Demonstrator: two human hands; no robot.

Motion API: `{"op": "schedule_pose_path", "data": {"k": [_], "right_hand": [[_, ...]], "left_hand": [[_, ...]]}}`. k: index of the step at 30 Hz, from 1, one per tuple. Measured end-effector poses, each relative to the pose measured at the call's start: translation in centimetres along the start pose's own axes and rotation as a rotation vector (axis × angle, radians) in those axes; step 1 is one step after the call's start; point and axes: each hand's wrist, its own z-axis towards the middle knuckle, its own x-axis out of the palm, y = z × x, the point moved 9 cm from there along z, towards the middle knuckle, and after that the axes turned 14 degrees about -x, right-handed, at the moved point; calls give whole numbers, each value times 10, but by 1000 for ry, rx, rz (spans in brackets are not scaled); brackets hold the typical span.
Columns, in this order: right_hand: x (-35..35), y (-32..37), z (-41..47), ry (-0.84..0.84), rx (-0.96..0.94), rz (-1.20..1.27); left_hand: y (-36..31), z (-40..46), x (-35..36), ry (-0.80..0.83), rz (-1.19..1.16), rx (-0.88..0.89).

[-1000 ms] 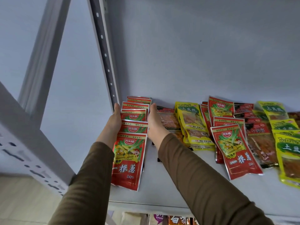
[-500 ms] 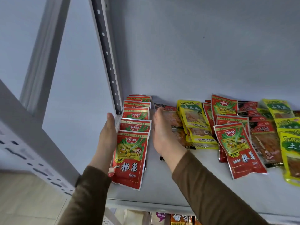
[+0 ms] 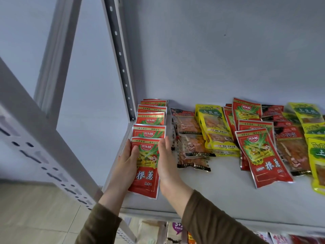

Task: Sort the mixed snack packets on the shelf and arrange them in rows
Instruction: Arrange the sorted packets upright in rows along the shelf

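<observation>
red row (image 3: 151,120) by post (image 3: 121,55) | left hand (image 3: 127,160), right hand (image 3: 165,161) flat, pressing front packet (image 3: 146,173) edges | light, slick, floppy: take by edges

Both forearms reach forward in brown sleeves — left hand (image 3: 127,160) flat, fingers straight, thumb lying over a packet (image 3: 146,166); right hand (image 3: 165,161) edge-on, fingers straight, against that packet's right side.

Pale grey wall (image 3: 211,50) behind perforated metal uprights (image 3: 121,64); beige tiled floor (image 3: 35,217)
</observation>
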Motion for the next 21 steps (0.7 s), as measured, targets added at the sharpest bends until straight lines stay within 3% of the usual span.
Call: {"op": "schedule_pose_path", "data": {"k": [4, 7, 12, 16, 21], "right_hand": [[-1, 7, -6, 26, 0, 34], [-13, 33, -14, 54, -138, 33], [-61, 75, 7, -34, -288, -143], [-96, 77, 37, -92, -147, -178], [-102, 66, 69, -79, 40, -139]], "left_hand": [[-7, -7, -2, -44, 16, -18], [-21, -18, -6, -101, 14, 14], [-70, -45, 29, -107, 88, 281], [-106, -56, 83, 15, 142, 391], [-114, -25, 136, 195, 166, 277]]}}
